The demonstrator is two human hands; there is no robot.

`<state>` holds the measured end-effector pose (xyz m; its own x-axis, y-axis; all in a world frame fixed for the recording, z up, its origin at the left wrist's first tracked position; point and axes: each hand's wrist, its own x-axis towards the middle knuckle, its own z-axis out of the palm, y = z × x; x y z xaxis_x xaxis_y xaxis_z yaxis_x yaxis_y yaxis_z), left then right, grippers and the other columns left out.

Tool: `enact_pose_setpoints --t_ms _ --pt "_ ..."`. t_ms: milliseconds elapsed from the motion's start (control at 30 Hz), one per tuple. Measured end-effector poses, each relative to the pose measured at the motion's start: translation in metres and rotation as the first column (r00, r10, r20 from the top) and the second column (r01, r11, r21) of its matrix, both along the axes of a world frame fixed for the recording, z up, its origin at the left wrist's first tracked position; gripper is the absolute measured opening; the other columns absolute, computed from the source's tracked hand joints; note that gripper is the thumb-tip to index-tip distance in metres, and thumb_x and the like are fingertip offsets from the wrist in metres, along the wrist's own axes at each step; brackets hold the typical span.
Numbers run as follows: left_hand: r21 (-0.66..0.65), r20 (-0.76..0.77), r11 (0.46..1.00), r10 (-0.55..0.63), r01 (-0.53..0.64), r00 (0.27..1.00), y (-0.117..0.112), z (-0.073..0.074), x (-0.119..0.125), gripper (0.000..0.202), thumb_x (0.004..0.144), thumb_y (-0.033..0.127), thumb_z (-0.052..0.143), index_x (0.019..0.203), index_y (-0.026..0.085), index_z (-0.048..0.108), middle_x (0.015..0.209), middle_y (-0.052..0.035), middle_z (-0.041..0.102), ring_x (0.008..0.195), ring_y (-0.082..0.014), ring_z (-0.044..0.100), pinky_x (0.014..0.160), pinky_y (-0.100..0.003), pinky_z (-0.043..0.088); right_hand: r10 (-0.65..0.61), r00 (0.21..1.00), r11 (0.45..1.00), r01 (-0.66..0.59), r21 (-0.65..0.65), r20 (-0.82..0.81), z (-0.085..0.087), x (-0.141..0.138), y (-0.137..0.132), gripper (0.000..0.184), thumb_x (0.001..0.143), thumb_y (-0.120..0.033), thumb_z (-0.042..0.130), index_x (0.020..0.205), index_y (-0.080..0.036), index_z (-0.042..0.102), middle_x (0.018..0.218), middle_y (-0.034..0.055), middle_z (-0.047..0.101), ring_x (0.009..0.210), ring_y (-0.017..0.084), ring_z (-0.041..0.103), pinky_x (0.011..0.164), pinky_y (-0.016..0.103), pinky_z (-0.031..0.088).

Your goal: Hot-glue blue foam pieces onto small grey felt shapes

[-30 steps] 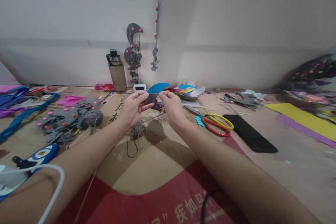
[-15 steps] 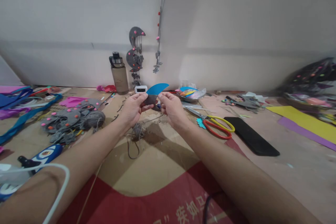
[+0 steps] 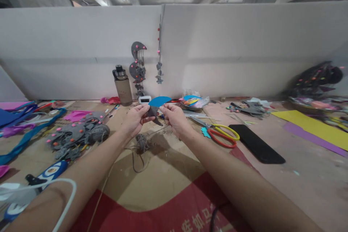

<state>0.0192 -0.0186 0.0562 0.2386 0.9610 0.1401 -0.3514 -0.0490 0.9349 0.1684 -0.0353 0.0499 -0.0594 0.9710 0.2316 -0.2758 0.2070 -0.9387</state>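
Observation:
In front of me my left hand (image 3: 138, 119) pinches a dark grey felt piece (image 3: 153, 111) together with one end of a blue curved piece (image 3: 160, 100). The blue piece stands up behind the grey one, and a pointed grey tip hangs down between my hands. My right hand (image 3: 174, 119) has thumb and forefinger closed at the other end of the blue piece; whether it also grips the felt is hard to see. Below lies a small ball of grey yarn (image 3: 142, 143). Scissors (image 3: 223, 135) with red and yellow handles rest right of my right hand.
A black phone (image 3: 255, 144) lies beyond the scissors. At the back stand a bottle (image 3: 123, 87), a small white timer (image 3: 144, 100) and a bowl of scraps (image 3: 195, 106). Grey felt ornaments (image 3: 78, 130) are heaped on the left. A white cable (image 3: 71, 195) crosses my left forearm.
My view has tilted upward a little. The grey felt has turned between my fingers, so its pointed tip now hangs down, and less of the blue piece rises above it.

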Motion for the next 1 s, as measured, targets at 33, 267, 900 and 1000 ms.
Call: enact_pose_setpoints --t_ms 33,267,900,1000 --pt "-0.008 -0.002 1.0 -0.002 0.002 1.0 0.001 0.0 -0.001 0.014 0.074 0.025 0.063 0.081 0.012 0.062 0.079 -0.0062 0.068 0.061 -0.0106 0.062 0.053 -0.02 0.055 0.005 1.0 1.0 -0.005 -0.003 0.001 0.0 0.0 0.0 0.026 0.065 -0.039 0.065 0.066 -0.018 0.049 0.052 -0.0082 0.042 0.04 0.003 0.024 0.037 0.019 0.017" --pt "-0.115 -0.009 0.989 -0.094 0.092 0.996 0.005 -0.002 -0.005 0.013 0.076 0.025 0.061 0.081 0.013 0.062 0.073 -0.0066 0.066 0.062 -0.0114 0.063 0.051 -0.016 0.053 0.064 0.998 0.997 -0.064 0.03 0.018 0.002 -0.002 -0.001 0.025 0.066 -0.04 0.064 0.068 -0.018 0.051 0.057 -0.0063 0.048 0.042 0.004 0.029 0.038 0.019 0.02" --pt "0.145 -0.249 0.989 0.012 0.025 0.968 -0.012 -0.01 0.014 0.037 0.061 0.03 0.072 0.092 0.018 0.057 0.087 -0.0033 0.063 0.07 -0.0144 0.059 0.046 -0.021 0.047 -0.327 0.876 0.932 0.236 0.275 0.354 -0.011 -0.009 -0.002 0.018 0.075 -0.033 0.053 0.075 -0.017 0.063 0.063 -0.0019 0.056 0.059 0.012 0.045 0.058 0.024 0.035" --pt "0.2 -0.29 0.979 0.086 -0.027 0.953 -0.008 -0.013 0.014 0.027 0.064 0.03 0.069 0.086 0.017 0.059 0.084 -0.0031 0.064 0.072 -0.0137 0.059 0.058 -0.023 0.049 -0.341 0.848 0.925 0.225 0.307 0.405 -0.01 -0.011 -0.005 0.017 0.077 -0.031 0.052 0.077 -0.019 0.064 0.068 -0.0003 0.061 0.061 0.013 0.049 0.062 0.025 0.037"
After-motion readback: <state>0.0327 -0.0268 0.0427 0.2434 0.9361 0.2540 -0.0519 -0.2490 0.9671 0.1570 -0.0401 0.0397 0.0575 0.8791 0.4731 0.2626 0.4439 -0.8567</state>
